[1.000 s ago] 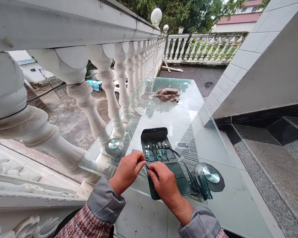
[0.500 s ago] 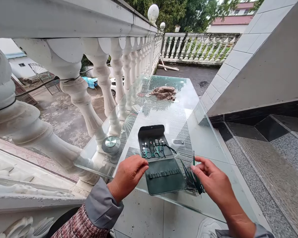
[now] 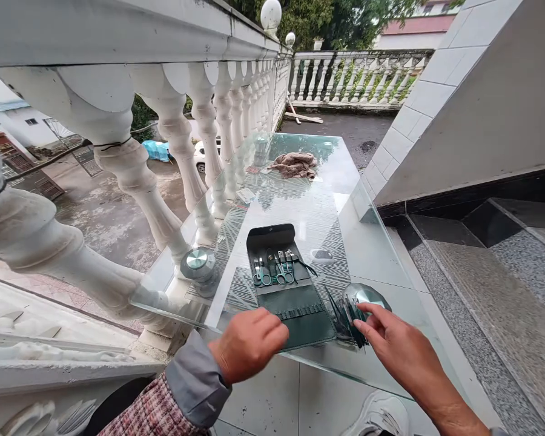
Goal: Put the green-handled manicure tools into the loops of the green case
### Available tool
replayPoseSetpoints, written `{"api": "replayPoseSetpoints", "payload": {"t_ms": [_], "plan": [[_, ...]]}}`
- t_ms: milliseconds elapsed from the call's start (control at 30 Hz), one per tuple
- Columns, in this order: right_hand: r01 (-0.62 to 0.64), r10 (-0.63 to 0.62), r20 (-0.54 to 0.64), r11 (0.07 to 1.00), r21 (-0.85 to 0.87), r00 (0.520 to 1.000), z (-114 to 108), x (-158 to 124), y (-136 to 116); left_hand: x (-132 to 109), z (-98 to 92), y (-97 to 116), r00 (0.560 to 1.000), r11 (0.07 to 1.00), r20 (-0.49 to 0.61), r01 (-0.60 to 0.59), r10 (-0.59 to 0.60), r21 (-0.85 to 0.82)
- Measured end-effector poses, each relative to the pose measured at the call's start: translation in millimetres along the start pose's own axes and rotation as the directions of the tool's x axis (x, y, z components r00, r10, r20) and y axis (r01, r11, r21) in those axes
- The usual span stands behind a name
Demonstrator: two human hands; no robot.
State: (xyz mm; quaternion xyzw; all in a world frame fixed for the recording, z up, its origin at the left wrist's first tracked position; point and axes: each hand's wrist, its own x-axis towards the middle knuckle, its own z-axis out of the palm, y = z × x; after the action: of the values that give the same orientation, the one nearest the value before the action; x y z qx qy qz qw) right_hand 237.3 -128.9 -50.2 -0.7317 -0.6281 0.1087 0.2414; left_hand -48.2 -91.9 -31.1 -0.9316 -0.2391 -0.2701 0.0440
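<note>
Your right hand (image 3: 402, 344) is lower now, fingers (image 3: 373, 310) narrow at tool bundle (image 3: 347, 326), likely the working spot; left hand (image 3: 251, 344) curls by case (image 3: 295, 301); grips unclear.

A crumpled brown cloth (image 3: 294, 165) lies on the clear glass table (image 3: 309, 212) in the upper middle of the frame. A white balustrade of bulging pillars (image 3: 175, 121) runs along the left, with a bright blue sheet (image 3: 157, 151) and a white car (image 3: 200, 151) beyond it. Speckled grey steps (image 3: 481, 290) are at lower right, green trees (image 3: 345, 23) at top centre.
</note>
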Motion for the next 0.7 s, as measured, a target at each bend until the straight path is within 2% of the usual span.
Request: {"api": "replayPoseSetpoints", "payload": {"t_ms": [33, 100, 167, 233, 300, 400, 500, 700], "plan": [[0.044, -0.045, -0.051, 0.999, -0.027, 0.998, 1, -1, -2, -1, 2.1, 4, 0.994, 0.993, 0.020, -0.113, 0.112, 0.035], [0.167, -0.175, -0.165, 0.984, -0.058, 0.971, 4, -2, -8, -3, 6.2, 12, 0.951, 0.948, 0.024, -0.308, 0.307, 0.081], [0.336, -0.339, -0.228, 0.940, -0.056, 0.913, 10, -5, -19, -4, 10.8, 17, 0.922, 0.914, 0.016, -0.385, 0.386, 0.132], [0.476, -0.474, -0.228, 0.878, -0.046, 0.851, 18, -8, -30, -5, 15.8, 20, 0.931, 0.917, 0.017, -0.363, 0.365, 0.166], [0.545, -0.542, -0.212, 0.837, -0.053, 0.813, 26, -11, -38, -7, 20.4, 20, 0.933, 0.918, 0.037, -0.358, 0.357, 0.173], [0.580, -0.590, -0.201, 0.807, -0.113, 0.782, 38, -15, -41, -11, 24.8, 19, 0.931, 0.913, 0.056, -0.365, 0.361, 0.181], [0.640, -0.667, -0.172, 0.744, -0.192, 0.725, 47, -18, -38, -16, 27.1, 19, 0.923, 0.903, 0.064, -0.384, 0.379, 0.193], [0.678, -0.738, -0.162, 0.669, -0.306, 0.655, 49, -27, -41, -19, 27.7, 18, 0.916, 0.901, 0.042, -0.400, 0.399, 0.166]]}}
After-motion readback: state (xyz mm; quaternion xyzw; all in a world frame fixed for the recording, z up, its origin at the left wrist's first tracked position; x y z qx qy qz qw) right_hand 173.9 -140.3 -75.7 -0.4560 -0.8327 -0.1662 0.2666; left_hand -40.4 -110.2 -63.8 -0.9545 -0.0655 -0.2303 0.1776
